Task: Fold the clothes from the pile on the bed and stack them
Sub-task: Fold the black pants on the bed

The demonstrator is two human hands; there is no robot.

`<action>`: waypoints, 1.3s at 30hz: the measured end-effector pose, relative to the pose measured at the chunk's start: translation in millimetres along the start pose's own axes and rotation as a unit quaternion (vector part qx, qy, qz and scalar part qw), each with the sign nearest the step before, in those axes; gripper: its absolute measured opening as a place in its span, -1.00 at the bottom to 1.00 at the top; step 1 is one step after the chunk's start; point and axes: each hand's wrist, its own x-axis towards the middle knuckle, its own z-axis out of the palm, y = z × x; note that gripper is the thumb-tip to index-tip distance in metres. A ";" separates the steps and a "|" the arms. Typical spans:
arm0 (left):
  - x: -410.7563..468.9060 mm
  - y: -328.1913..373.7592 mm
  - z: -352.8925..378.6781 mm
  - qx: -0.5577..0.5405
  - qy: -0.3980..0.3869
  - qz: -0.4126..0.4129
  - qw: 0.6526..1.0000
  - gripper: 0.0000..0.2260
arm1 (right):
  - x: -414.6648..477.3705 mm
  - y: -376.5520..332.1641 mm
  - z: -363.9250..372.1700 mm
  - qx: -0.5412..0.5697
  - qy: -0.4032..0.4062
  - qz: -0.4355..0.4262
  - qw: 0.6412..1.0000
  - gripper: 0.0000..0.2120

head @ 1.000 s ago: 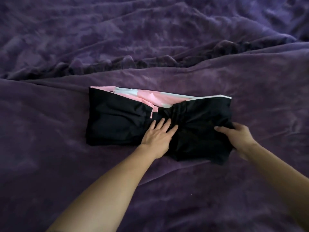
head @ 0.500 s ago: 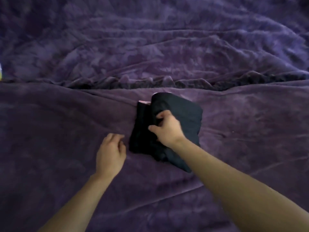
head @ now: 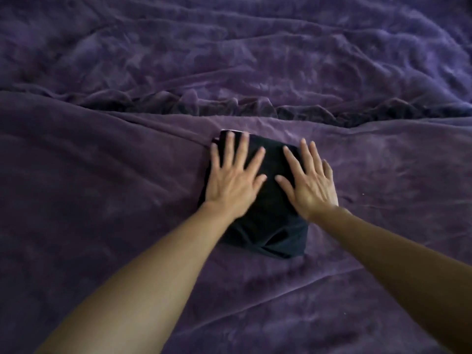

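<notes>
Hands, 2, on bare forearms reaching in from the near edge: left hand (head: 233, 181) and right hand (head: 310, 186) lie flat, side by side but apart. Their fingers are straight and spread, palms pressing down on the black garment (head: 270, 226); neither grips it.

Garment, 1: a compact, roughly square bundle mid-bed on the purple blanket (head: 102, 226), with a pale sliver (head: 226, 130) at its far left corner.

Change: 1 second ago it was a long strip with pink lining showing. The right hand has since carried the right end across and let go.

Status: fold judged complete, now being smoothed; stacking comes next. No pile or stack is in view.

Beyond: a rumpled blanket ridge (head: 255, 108).
</notes>
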 end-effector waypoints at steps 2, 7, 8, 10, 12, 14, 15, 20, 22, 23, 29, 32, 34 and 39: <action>8.7 -22.7 23.3 0.024 -0.025 -0.019 0.999 -0.41 | 10.8 -1.4 22.7 -0.007 -0.035 -0.001 0.999 -0.32; 6.3 -34.4 46.6 0.046 -0.004 0.010 0.999 -0.39 | 14.9 0.0 58.2 0.002 -0.071 0.006 0.997 -0.29; 8.7 -34.0 44.1 0.045 -0.008 0.012 0.999 -0.39 | 19.0 3.4 56.0 0.000 -0.075 -0.002 0.997 -0.26; 15.1 -34.3 33.7 0.040 -0.020 0.011 0.999 -0.38 | 30.1 11.8 42.5 0.017 -0.094 -0.006 0.995 -0.16; 26.6 -36.4 17.9 0.006 -0.029 -0.003 1.000 -0.35 | 44.8 19.7 23.0 0.070 -0.126 0.015 0.990 -0.04; 40.2 -37.3 -0.5 -0.026 -0.045 -0.008 0.999 -0.29 | 55.9 25.6 1.1 0.106 -0.165 0.038 0.980 0.01; 46.1 -37.6 -11.4 -0.036 -0.066 -0.007 0.997 -0.23 | 57.3 27.0 -10.1 0.120 -0.192 0.050 0.973 0.01; 34.3 -22.0 -70.9 -0.024 -0.237 -0.029 0.971 -0.32 | 10.8 24.2 -54.5 0.134 -0.257 0.060 0.955 -0.28; 14.7 -4.7 -96.7 -0.023 -0.234 -0.018 0.972 -0.51 | -27.5 25.6 -70.0 0.100 -0.183 0.032 0.977 -0.33; 3.2 5.9 -109.3 -0.017 -0.218 -0.001 0.976 -0.55 | -49.4 28.2 -77.8 0.089 -0.142 0.017 0.986 -0.38; -77.4 114.8 -159.6 -0.013 -0.156 0.114 0.981 -0.72 | -190.7 84.6 -127.7 0.041 -0.014 0.006 0.999 -0.60; -108.9 195.4 -176.9 -0.057 -0.147 0.122 0.980 -0.79 | -260.6 141.9 -155.1 0.038 0.005 0.012 0.999 -0.57; -122.5 254.2 -188.7 -0.063 -0.134 0.144 0.978 -0.78 | -306.4 184.6 -177.8 0.051 0.009 0.025 0.998 -0.60; -136.1 403.7 -218.2 -0.091 -0.099 0.199 0.971 -0.79 | -409.6 296.2 -237.6 0.042 0.035 0.063 0.997 -0.66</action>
